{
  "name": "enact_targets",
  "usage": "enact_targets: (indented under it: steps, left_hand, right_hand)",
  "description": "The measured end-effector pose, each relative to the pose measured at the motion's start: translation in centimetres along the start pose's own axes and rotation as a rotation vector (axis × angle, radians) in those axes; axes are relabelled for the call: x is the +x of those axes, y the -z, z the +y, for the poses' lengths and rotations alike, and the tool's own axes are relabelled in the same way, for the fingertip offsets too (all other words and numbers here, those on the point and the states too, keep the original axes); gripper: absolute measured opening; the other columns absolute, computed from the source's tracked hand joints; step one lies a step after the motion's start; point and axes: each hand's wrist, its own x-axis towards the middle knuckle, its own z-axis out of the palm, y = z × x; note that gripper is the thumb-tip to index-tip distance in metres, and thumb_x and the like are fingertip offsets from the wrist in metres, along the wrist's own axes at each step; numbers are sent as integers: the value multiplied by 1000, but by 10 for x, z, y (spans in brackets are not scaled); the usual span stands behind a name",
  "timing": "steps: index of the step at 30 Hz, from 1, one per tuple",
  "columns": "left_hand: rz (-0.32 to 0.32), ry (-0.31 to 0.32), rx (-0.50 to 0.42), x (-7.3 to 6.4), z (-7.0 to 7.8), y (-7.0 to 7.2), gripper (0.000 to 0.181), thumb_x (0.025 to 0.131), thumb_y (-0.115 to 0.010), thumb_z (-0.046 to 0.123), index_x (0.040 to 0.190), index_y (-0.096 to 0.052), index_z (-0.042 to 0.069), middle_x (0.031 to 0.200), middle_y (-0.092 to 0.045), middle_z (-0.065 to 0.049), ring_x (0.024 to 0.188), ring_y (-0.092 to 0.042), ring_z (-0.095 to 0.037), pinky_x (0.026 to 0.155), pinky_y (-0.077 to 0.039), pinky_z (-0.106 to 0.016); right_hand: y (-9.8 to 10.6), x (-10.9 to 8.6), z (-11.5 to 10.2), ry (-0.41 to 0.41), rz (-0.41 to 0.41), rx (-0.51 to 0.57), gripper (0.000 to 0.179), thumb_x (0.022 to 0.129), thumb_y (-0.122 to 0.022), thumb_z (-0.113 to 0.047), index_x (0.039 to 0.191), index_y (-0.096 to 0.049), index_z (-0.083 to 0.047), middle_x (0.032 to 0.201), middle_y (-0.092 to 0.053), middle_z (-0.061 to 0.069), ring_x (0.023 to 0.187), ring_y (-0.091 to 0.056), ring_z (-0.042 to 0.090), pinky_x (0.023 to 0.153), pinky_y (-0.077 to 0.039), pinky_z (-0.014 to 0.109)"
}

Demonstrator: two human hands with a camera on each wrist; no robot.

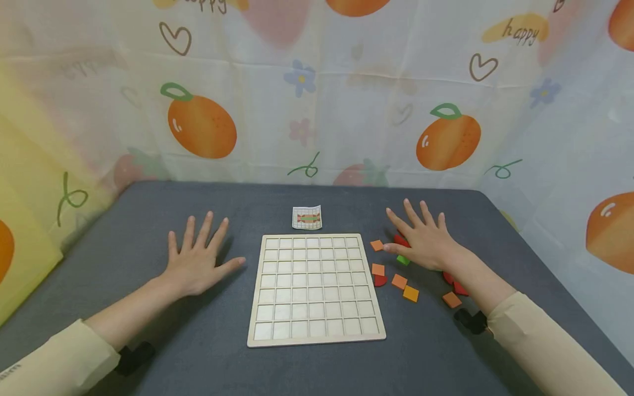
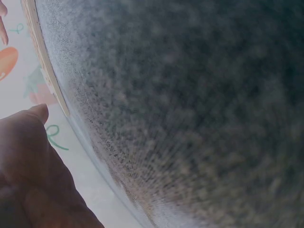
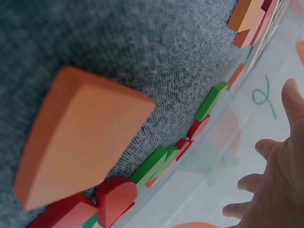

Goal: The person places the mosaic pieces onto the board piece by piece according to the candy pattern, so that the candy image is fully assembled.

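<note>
My left hand (image 1: 194,268) is spread with straight fingers over the dark table, left of a pale wooden grid board (image 1: 313,339). Nothing is in it. On the board's other side my right hand (image 1: 427,242) is likewise spread and holds nothing, hovering over scattered wooden pieces and hiding some of them. Among these are orange squares (image 1: 378,269), a yellow-orange square (image 1: 410,293), a green piece (image 1: 403,260) and red pieces (image 1: 380,281). In the right wrist view a big orange block (image 3: 90,137) lies nearest the camera, with a red round-ended piece (image 3: 115,199) beside it.
Behind the board lies a small pattern card (image 1: 307,218) with a red, orange and green design on a grid. A fruit-printed curtain (image 1: 322,110) hangs along the table's (image 1: 223,352) far edge and both sides. Dark wrist bands (image 1: 135,357) show at both cuffs.
</note>
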Motion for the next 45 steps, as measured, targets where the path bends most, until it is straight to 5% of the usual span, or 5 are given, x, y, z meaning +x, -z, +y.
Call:
enact_targets:
  steps: [10,15,25,35,45]
  left_hand:
    - [23,-1,-22,1,-1,1,101,89,-39,78,161,0,19,167,17,-15,150,16,-52,108,10,-79]
    - [0,-87,-210,3,8,4,100,94,-47,66,160,3,10,167,11,-21,151,9,-52,113,3,-76]
    - [-335,-292,-590,11,25,-4,123,76,-84,41,160,-1,8,168,4,-15,155,7,-41,120,-8,-66]
    - [-403,-354,-618,13,21,-10,123,69,-90,32,158,-10,5,169,6,-13,154,14,-42,118,-2,-70]
    - [-397,-377,-524,14,17,-16,126,68,-89,40,160,-9,8,169,6,-8,154,13,-42,115,-3,-73]
  right_hand:
    - [2,7,4,-14,-2,20,88,92,-40,-73,161,-7,-28,167,5,22,151,8,54,108,1,81]
    - [5,11,10,-18,-3,18,85,96,-42,-67,161,-11,-22,166,-3,26,149,-4,56,109,-10,80]
    - [12,33,25,-1,-86,281,55,98,-60,-30,140,-48,5,140,-50,31,127,-49,46,100,-46,59]
    - [10,50,40,-92,-254,400,44,97,-61,-29,127,-55,3,134,-53,27,115,-54,39,91,-50,48]
    - [8,54,45,-101,-280,443,33,95,-64,-24,117,-57,0,120,-58,20,102,-55,30,84,-50,39]
